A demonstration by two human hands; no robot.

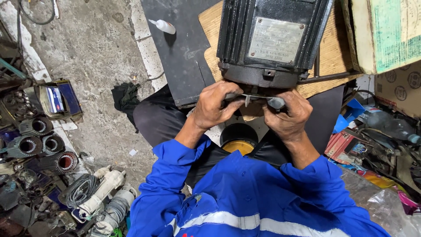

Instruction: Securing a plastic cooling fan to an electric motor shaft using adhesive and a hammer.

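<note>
Left hand (215,105) fingers curled tight, right hand (287,115) fingers clenched; both grasp one thin metal strip (256,97) held just below one black motor (272,39) on the wooden surface (333,57). Three finned housings (41,142) on floor, left.

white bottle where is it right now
In the head view the white bottle lies on its side at upper left, at the left edge of the dark board, left of the black motor and beyond the left hand.
</note>
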